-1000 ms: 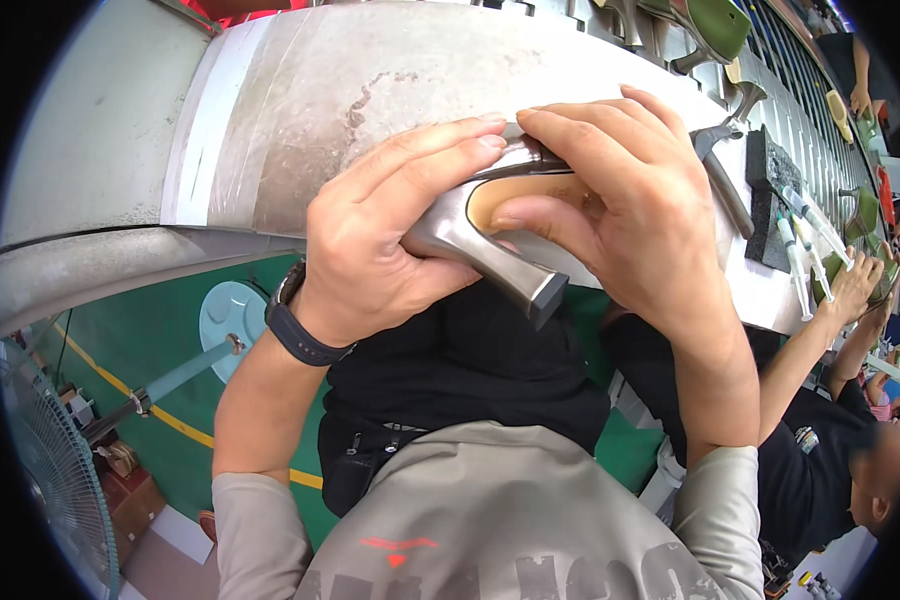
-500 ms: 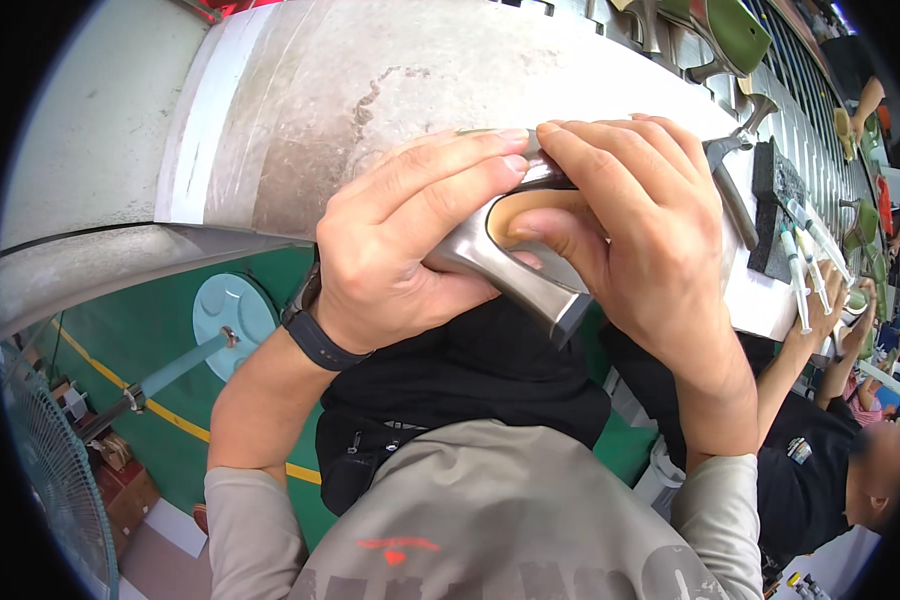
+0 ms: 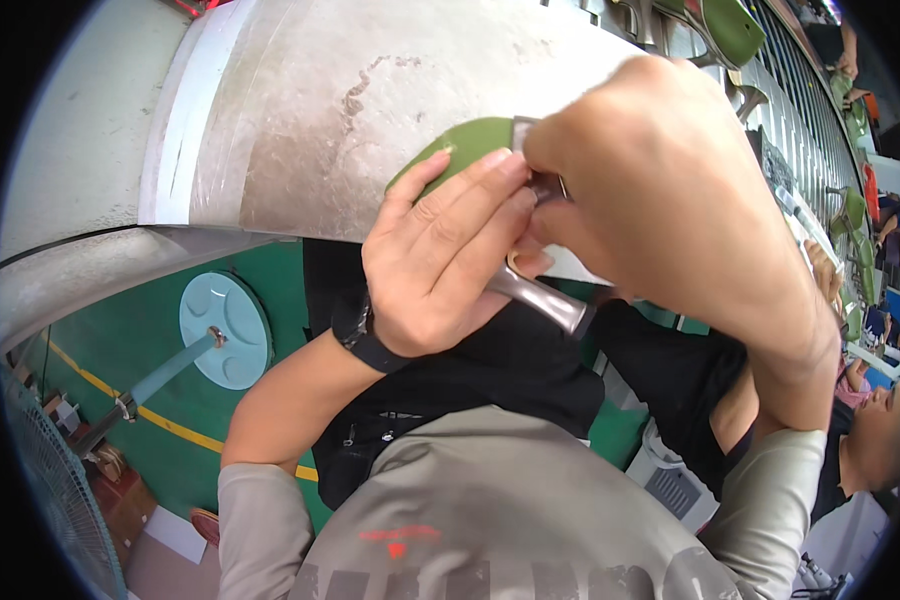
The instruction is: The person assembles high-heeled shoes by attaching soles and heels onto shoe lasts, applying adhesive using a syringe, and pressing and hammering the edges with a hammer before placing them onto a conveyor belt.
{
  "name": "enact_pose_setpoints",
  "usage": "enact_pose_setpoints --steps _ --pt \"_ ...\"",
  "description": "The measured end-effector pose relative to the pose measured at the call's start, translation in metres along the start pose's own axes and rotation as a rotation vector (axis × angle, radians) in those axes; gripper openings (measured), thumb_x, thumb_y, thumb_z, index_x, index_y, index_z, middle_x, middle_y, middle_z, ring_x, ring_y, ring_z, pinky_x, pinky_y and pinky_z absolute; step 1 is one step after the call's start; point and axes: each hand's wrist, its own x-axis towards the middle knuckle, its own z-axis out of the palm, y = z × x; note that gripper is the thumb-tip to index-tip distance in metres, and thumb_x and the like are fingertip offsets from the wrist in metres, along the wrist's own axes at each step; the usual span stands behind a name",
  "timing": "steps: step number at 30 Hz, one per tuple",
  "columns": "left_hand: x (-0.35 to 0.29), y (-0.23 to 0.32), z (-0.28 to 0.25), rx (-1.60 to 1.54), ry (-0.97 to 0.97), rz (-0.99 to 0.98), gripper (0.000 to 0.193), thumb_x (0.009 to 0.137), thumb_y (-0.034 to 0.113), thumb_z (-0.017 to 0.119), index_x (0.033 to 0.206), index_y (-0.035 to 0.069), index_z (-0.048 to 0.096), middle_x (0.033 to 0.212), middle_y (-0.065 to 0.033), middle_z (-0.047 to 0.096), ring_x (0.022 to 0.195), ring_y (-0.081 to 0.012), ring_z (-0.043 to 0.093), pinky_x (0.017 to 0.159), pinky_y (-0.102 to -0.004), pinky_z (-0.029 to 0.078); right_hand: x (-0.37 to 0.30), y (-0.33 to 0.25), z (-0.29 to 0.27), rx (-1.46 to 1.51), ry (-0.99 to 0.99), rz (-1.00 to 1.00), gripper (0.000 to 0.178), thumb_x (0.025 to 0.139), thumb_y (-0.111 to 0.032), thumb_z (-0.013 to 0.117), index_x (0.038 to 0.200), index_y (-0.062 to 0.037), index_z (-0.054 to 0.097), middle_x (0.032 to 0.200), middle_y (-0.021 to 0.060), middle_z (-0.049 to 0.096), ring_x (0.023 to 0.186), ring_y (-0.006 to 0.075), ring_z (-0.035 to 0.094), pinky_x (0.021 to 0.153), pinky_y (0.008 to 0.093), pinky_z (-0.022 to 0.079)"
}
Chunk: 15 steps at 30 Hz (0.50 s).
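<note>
Well, my left grip (image 3: 440, 245) clasps the shoe (image 3: 475, 138), heel (image 3: 545, 300) toward five o'clock; right grip (image 3: 630, 140), can't tell; uneven pressure risks slippage.

Shows olive green on the held piece (image 3: 478, 138), silver-grey on its leg (image 3: 544, 301); adds black wristwatch (image 3: 366, 342), grey shirt (image 3: 510, 470) marked red, green floor (image 3: 130, 325) lined yellow.

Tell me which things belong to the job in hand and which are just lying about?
Likely the job:
green heeled shoe, gripped by the left hand, right hand against it

Seemingly just around:
caged fan
light-blue disc on a pole
brown box
</note>
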Motion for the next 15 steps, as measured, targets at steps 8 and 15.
enact_pose_setpoints --steps 8,15 --pt "0.029 -0.002 0.001 -0.006 -0.199 -0.142 0.089 0.064 0.012 0.088 0.147 0.004 0.058 0.15 -0.02 0.061 0.135 -0.0372 0.062 0.115 -0.0557 0.045 -0.04 0.05 0.046 -0.104 0.407 -0.087 0.059 0.076 -0.042 0.087 0.122 -0.0066 0.074 0.127 0.0137 0.071 0.118 0.0332 0.066 0.106 0.0549 0.047" --pt "0.04 -0.009 -0.005 -0.042 -0.296 -0.136 0.089 0.068 0.017 0.088 0.151 0.005 0.057 0.153 -0.0197 0.059 0.139 -0.037 0.059 0.117 -0.0576 0.041 -0.033 0.061 0.065 -0.031 0.588 -0.173 0.06 0.078 -0.049 0.085 0.122 -0.0096 0.074 0.119 0.0075 0.073 0.108 0.0267 0.07 0.108 0.0579 0.044"
